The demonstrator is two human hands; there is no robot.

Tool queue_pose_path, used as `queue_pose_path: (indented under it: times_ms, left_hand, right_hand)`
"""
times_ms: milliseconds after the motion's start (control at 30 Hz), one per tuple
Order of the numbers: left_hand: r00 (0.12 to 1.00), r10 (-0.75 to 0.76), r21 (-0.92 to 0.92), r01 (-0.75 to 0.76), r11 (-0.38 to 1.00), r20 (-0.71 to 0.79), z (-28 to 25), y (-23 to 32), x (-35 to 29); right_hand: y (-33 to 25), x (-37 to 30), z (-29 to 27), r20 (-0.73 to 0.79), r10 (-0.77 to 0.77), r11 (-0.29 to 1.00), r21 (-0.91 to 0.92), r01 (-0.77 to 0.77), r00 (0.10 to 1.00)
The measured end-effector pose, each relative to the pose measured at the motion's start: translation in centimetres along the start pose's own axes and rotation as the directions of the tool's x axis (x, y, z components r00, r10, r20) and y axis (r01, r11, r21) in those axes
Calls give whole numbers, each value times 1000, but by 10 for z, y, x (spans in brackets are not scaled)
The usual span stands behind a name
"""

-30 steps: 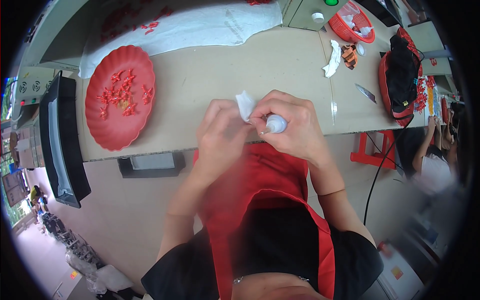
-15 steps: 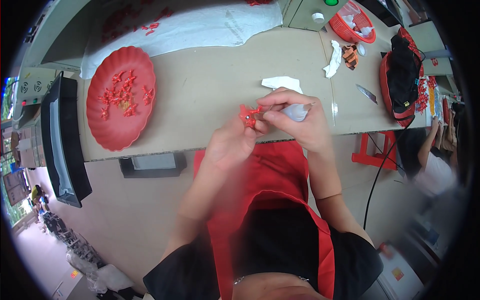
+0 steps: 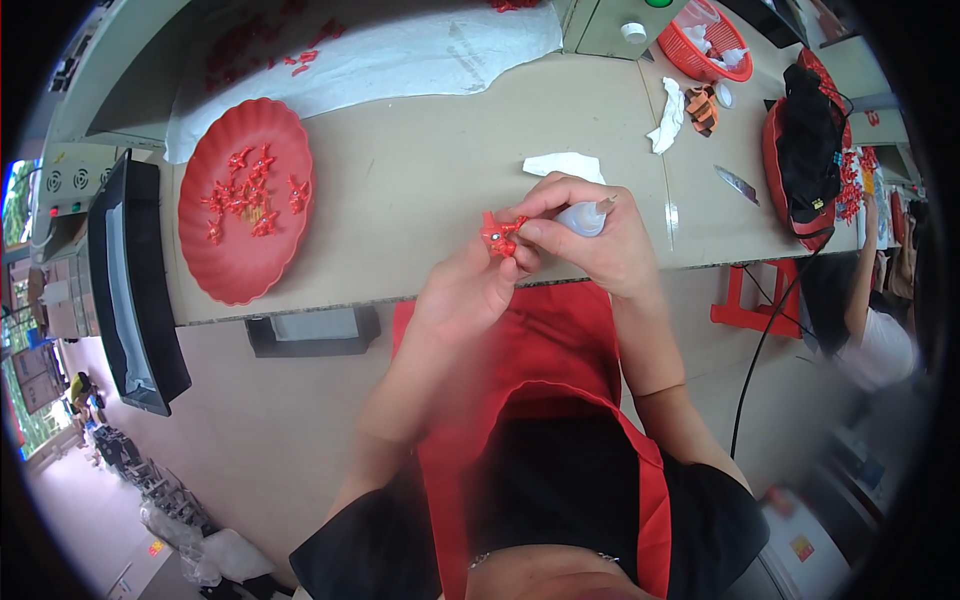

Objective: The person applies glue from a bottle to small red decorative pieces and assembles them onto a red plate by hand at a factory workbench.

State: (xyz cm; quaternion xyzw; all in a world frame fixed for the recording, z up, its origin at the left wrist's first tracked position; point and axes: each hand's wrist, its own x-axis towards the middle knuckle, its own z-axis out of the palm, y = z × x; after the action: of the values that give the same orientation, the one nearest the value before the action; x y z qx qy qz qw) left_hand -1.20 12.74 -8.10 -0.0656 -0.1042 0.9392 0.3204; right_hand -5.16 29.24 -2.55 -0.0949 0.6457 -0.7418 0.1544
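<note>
Over the front edge of the worktable, my left hand [image 3: 462, 292] is closed round a small glossy red plastic figure [image 3: 496, 236] with a pale dot on its front. My right hand [image 3: 622, 248] meets it from the right, thumb and forefinger pinching at the figure's right side. Whether a separate small red part sits in that pinch I cannot make out. Tucked in the same right hand is a small translucent squeeze bottle [image 3: 582, 219], its narrow tip towards the upper right.
At the left, a scalloped red plate [image 3: 205, 270] bears several similar red figures [image 3: 240, 195]. White paper [image 3: 565, 165] lies beyond my hands. Farther right are a blade [image 3: 736, 184], crumpled tissue [image 3: 668, 115], a red basket [image 3: 685, 62] and a black-and-red bag [image 3: 806, 150]. Another person sits far right.
The squeeze bottle has shifted slightly left and up within my right hand. Both hands keep hold around the red figure, and the whole view has moved a little.
</note>
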Motion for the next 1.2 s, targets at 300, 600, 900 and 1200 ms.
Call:
queue_pose_path:
  times_ms: [300, 600, 900, 1200]
  left_hand:
    - [955, 227, 494, -107, 863, -190, 16, 9, -10]
    - [784, 613, 881, -220, 419, -95, 38, -3, -8]
    - [724, 688, 931, -211, 297, -55, 46, -6, -11]
    - [675, 735, 944, -277, 177, 61, 48, -13, -10]
  right_hand:
    - [10, -9, -9, -203, -82, 986, -156, 51, 976]
    - [-7, -41, 10, -231, -459, 825, -468, 316, 858]
    - [-9, -35, 26, 79, -677, 531, -636, 560, 732]
    - [-7, -30, 30, 85, -708, 504, -635, 586, 701]
